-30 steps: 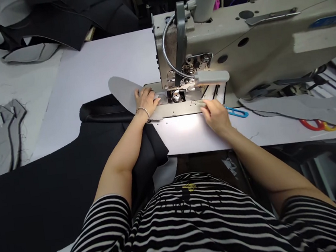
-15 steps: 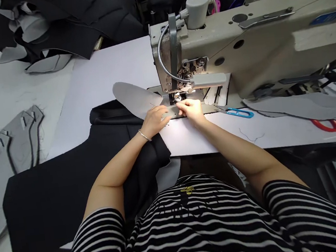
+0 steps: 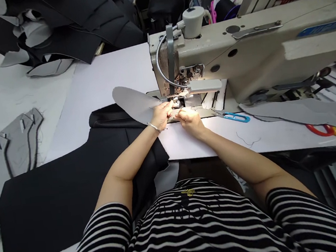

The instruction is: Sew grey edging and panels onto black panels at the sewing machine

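Observation:
At the sewing machine, a lit opening in the bed exposes a round metal bobbin. The fingertips of my left hand are pressed together at the left edge of this opening, close to the bobbin. Just in front of the opening, my right hand is closed in a pinch; whatever its fingertips hold is too small to make out. A grey rounded fabric piece lies left of my left hand. Under my left forearm spreads a large black fabric piece, folded at its far end.
Blue thread snips lie right of my right hand, with a loose thread nearby. Scissors with red and yellow handles sit partly under grey fabric. Cut grey panels lie at left, and dark fabric is heaped behind.
My left hand has moved right, its fingertips coming to the bobbin opening. My right hand has drawn back slightly toward me, off the bobbin. The view has shifted a little.

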Demonstrator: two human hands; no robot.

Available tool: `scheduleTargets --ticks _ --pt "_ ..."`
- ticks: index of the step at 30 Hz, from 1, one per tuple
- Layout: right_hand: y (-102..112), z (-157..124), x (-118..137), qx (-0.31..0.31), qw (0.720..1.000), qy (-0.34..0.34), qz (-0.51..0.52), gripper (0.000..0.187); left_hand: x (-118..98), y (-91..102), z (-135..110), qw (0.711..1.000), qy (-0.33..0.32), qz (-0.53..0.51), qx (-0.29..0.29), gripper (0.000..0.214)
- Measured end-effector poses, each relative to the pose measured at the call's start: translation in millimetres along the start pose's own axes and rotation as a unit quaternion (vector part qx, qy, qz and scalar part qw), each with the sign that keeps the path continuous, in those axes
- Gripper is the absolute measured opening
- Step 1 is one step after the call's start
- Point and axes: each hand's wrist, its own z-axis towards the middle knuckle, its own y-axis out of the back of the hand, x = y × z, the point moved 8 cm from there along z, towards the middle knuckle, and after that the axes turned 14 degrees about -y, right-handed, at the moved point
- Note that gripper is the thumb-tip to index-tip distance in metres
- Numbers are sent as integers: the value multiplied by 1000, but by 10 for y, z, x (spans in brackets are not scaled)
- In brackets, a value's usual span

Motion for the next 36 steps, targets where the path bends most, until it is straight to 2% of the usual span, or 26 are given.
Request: scheduleTargets --ticks 3,5,6,8,10,12,13,15,18,19,21,23,25,27,29,32,36 --pt "-25 -8 -16 14 1000 6 7 29 -60 98 -10 989 -89 118 2 22" --pt "-50 -17 -27 22 999 10 21 29 -130 164 -42 960 -153 234 7 12" --pt "-62 -25 -32 24 999 11 28 28 -182 184 -70 936 -190 297 11 7" --pt "-84 -53 -33 29 999 14 35 25 -293 141 -151 869 -274 410 48 17" --pt "-92 -91 -18 31 999 21 37 23 -333 -28 -263 785 -355 485 150 23" --pt "-79 -125 -1 29 998 31 43 22 -286 -194 -370 713 -397 513 266 23" --pt "-64 -135 -2 25 998 33 43 22 -261 -246 -400 689 -406 515 308 24" --pt "-12 -138 -28 17 999 27 30 23 -241 -293 -389 663 -414 513 354 28" --pt "175 -152 -31 10 999 12 -34 29 -239 -288 -251 641 -414 532 368 35" --pt "284 -175 14 6 998 18 -63 30 -242 -271 -186 637 -411 543 360 35" --pt "602 -254 204 -24 991 54 -118 32 -261 -230 -60 649 -408 553 327 32" --pt "1030 -344 503 -104 976 114 -153 32 -266 -214 19 674 -407 538 299 29" --pt "1445 -370 800 -214 944 166 -188 28 -241 -231 44 701 -403 513 287 27" --pt "1650 -214 988 -257 918 189 -235 27 -205 -260 40 727 -388 489 285 27" --pt "1654 93 1042 -226 917 194 -265 26 -195 -266 41 759 -364 464 275 26" --pt "1530 494 1004 -166 931 201 -257 25 -230 -238 80 808 -320 425 252 25" --pt "1458 639 945 -162 932 193 -259 29 -259 -177 102 871 -241 366 222 26"
